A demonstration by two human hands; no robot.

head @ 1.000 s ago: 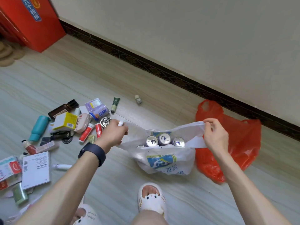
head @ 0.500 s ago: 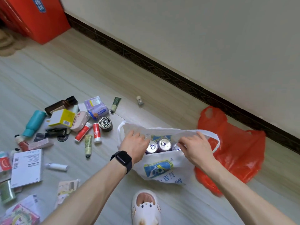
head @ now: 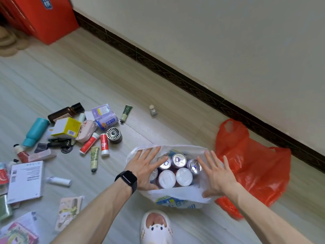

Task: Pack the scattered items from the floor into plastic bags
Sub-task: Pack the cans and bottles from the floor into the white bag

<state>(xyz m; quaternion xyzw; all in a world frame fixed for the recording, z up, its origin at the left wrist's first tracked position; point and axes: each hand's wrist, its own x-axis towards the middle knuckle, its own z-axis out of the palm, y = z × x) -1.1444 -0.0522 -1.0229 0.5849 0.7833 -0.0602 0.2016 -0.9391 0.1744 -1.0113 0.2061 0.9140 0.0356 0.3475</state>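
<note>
A white plastic bag (head: pixel 177 195) stands open on the floor, holding several drink cans (head: pixel 179 160) and white-lidded cups. My left hand (head: pixel 145 166) has its fingers spread flat against the bag's left side. My right hand (head: pixel 217 173) has its fingers spread flat against the bag's right side. Neither hand grips anything. A red plastic bag (head: pixel 253 166) lies just right of the white one. Scattered items lie on the floor to the left: a teal bottle (head: pixel 36 132), a yellow box (head: pixel 67 127), red tubes (head: pixel 104 143), a round vented can (head: pixel 114 135) and a white booklet (head: pixel 26 180).
A small bottle (head: pixel 153 110) stands alone near the wall. A green tube (head: pixel 125 113) lies by a purple pack (head: pixel 104 116). A red cabinet (head: pixel 44 16) fills the far left corner. A dark skirting board (head: pixel 193 81) runs along the wall. My white slipper (head: pixel 156 228) is just below the bag.
My hands let go of the bag's handles, moved in over the bag's mouth, and now lie spread flat on its two sides. The bag's mouth is wider, showing more cans.
</note>
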